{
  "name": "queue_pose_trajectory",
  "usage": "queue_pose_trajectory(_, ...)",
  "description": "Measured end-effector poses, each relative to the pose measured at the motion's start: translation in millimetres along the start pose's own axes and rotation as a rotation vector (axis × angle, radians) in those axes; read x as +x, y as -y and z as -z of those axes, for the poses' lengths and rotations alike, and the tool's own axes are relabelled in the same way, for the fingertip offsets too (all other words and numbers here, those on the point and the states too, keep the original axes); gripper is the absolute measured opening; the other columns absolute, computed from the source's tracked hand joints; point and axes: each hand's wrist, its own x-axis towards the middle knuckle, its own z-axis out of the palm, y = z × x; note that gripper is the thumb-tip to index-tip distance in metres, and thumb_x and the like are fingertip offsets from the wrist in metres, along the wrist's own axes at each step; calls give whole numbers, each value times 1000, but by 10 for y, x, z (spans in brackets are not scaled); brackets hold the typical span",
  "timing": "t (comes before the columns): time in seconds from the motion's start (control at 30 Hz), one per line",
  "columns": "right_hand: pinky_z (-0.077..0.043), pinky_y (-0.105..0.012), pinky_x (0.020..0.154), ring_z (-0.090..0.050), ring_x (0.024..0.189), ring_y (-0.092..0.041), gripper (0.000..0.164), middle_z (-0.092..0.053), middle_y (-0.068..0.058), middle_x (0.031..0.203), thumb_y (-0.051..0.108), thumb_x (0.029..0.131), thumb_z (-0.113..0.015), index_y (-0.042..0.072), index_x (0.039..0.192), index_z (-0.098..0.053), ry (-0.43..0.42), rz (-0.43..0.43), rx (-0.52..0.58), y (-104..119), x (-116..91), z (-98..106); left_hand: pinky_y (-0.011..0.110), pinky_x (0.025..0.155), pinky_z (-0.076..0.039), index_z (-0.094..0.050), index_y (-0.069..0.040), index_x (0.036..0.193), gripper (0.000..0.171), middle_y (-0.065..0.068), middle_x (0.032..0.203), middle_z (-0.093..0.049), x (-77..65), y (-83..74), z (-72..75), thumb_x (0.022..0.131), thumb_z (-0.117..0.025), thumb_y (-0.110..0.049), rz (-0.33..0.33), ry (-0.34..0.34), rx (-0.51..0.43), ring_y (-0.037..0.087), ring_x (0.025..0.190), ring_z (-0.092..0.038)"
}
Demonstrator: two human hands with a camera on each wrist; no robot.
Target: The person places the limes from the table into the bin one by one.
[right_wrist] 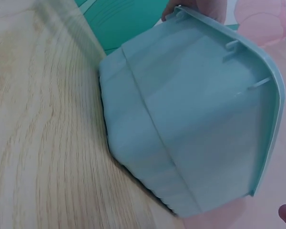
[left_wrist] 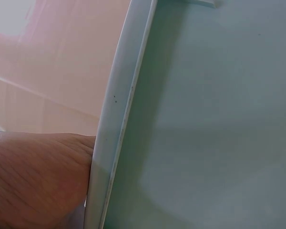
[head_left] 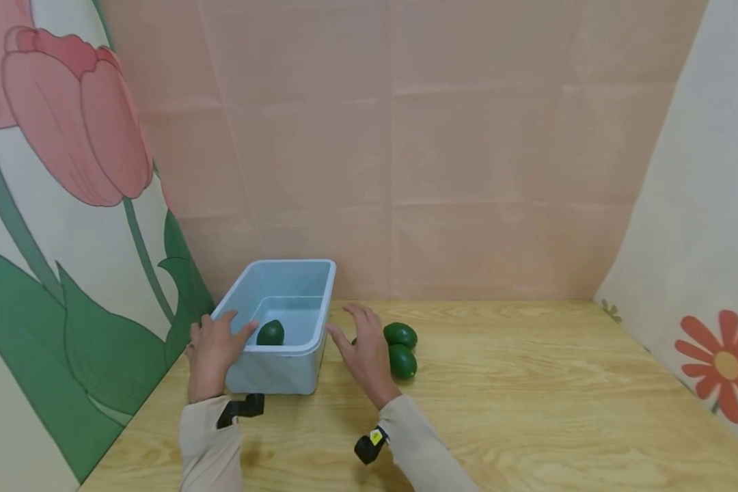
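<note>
A light blue plastic bin (head_left: pixel 272 369) stands on the table with a dark green avocado (head_left: pixel 270 333) inside, near its front wall. At the bin's front left corner is my left hand (head_left: pixel 214 352), thumb and fingers spread over the rim; the left wrist view shows the hand's edge against the rim (left_wrist: pixel 115 114). My right hand (head_left: pixel 365 352) hovers just right of the bin, its fingers loosely extended and holding nothing. Beside it lie two avocados (head_left: pixel 401 335), one in front of the other, and a sliver of another green one shows behind the fingers.
Wood-grain table (head_left: pixel 529 383) extends to the right of the avocados. A pinkish cloth wall (head_left: pixel 455 150) closes the back. Printed panels stand at both sides, with tulips (head_left: pixel 80 116) on the left and a red flower (head_left: pixel 726 365) on the right.
</note>
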Motion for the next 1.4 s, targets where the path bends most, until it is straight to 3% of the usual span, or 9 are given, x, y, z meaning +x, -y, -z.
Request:
queue_pose_trajectory(0.3,-50,-41,99,-54,122,-23,47,-61,-5,128,42,91,-63,13,128,-58,44,-46,-24,-62,2,-19,77,98,-26,-37,-2,145,68,39,141,-28,-5,-11,11,96,-50,-47,-2,0,2,56,128,-23)
queue_pose_trajectory(0.53,-51,-40,96,-58,116,-24,44,-63,-6,123,37,87,-70,13,123,-61,-8,-49,-82,-109,3,14,77,97,-25,-37,-1,145,69,40,141,-27,-12,-5,3,96,-49,-49,-16,-7,5,58,129,-22)
queue_pose_trajectory(1.0,-52,-40,93,-60,110,-25,41,-66,-7,118,34,85,-74,12,118,-64,-19,-89,-115,-196,-51,62,75,99,-26,-37,-1,145,68,39,140,-29,-19,13,-13,96,-49,-48,-18,-12,3,56,128,-24)
queue_pose_trajectory(1.4,-45,-50,95,-57,112,-30,39,-66,-9,118,25,81,-77,12,116,-66,-30,-123,-155,-284,-113,82,76,98,-24,-37,-1,145,69,39,142,-27,-38,3,3,96,-50,-49,-18,-7,-5,58,129,-22)
